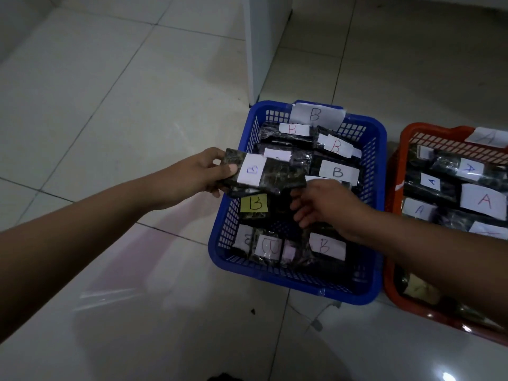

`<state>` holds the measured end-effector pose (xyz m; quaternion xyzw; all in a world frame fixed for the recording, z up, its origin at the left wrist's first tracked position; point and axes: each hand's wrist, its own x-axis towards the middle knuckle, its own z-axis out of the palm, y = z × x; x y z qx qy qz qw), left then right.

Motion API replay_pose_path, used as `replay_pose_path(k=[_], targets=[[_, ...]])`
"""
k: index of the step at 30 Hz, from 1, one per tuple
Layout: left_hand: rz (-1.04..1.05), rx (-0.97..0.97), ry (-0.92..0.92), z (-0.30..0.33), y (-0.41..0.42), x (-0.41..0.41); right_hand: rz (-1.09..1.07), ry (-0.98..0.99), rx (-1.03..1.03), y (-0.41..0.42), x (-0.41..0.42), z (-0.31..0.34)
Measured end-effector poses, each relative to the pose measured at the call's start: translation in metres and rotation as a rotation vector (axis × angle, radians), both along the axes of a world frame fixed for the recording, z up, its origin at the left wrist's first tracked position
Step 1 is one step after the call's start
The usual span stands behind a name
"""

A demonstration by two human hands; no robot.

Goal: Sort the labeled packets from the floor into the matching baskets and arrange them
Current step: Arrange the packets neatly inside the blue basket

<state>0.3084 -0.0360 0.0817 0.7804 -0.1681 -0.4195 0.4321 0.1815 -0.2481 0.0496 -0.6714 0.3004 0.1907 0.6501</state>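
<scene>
A blue basket point(302, 287) tagged B on its far rim stands on the tiled floor, filled with several dark packets bearing B labels. My left hand point(203, 171) grips a dark packet point(277, 177) with a white B label by its left end, holding it over the basket's left rim. My right hand point(324, 207) reaches into the basket just below that packet's right end, fingers loosely bent; whether it touches a packet is unclear. Right of it sits an orange basket point(395, 166) with several A-labelled packets.
A white cabinet or panel edge point(255, 50) stands on the floor behind the blue basket. Light glossy floor tiles point(110, 105) spread to the left and front. A small dark speck point(253, 311) lies on the floor near the blue basket's front.
</scene>
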Motion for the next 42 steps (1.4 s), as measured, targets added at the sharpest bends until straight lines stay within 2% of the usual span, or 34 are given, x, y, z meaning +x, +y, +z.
replay_pose_path(k=[1, 3, 5, 8, 12, 14, 20, 22, 24, 26, 28, 29, 31, 33, 35, 42], targets=[[-0.037, 0.026, -0.016, 0.001, 0.001, -0.004, -0.08, 0.009, 0.137, -0.006, 0.0, 0.005], [-0.092, 0.059, -0.024, 0.0, 0.0, -0.013, -0.094, 0.028, 0.321, -0.018, -0.003, 0.013], [-0.129, 0.059, 0.009, -0.003, -0.002, -0.023, -0.035, 0.032, 0.365, -0.023, -0.008, 0.016], [-0.199, 0.083, 0.025, -0.008, -0.004, -0.031, 0.044, 0.045, 0.237, -0.019, -0.018, 0.009], [-0.385, 0.235, -0.226, -0.016, 0.003, -0.031, 0.011, 0.061, 0.048, -0.016, -0.026, 0.002], [-0.422, 0.287, -0.288, -0.02, 0.005, -0.032, -0.019, 0.055, 0.012, -0.02, -0.027, 0.002], [-0.375, 0.241, -0.162, -0.02, 0.001, -0.044, 0.02, 0.027, -0.072, -0.027, -0.037, 0.001], [-0.433, 0.303, -0.277, -0.022, -0.001, -0.052, 0.106, -0.005, -0.218, -0.028, -0.04, -0.001], [-0.597, 0.438, -0.551, -0.024, -0.003, -0.058, 0.185, -0.029, -0.342, -0.028, -0.041, 0.0], [-0.719, 0.519, -0.832, -0.029, -0.005, -0.061, 0.207, -0.035, -0.366, -0.027, -0.04, -0.001], [-0.745, 0.466, -0.994, -0.033, -0.007, -0.061, 0.21, -0.04, -0.375, -0.026, -0.04, -0.001], [-0.735, 0.374, -1.031, -0.037, -0.008, -0.062, 0.216, -0.046, -0.38, -0.026, -0.039, -0.001], [-0.795, 0.255, -1.005, -0.044, -0.011, -0.062, 0.241, -0.069, -0.391, -0.025, -0.037, -0.002], [-0.849, 0.263, -0.917, -0.045, -0.013, -0.064, 0.284, -0.091, -0.419, -0.025, -0.035, -0.004], [-0.872, 0.239, -0.97, -0.05, -0.014, -0.061, 0.302, -0.102, -0.446, -0.025, -0.033, -0.005], [-0.872, 0.331, -0.891, -0.055, -0.02, -0.063, 0.321, -0.116, -0.467, -0.027, -0.033, -0.011]])
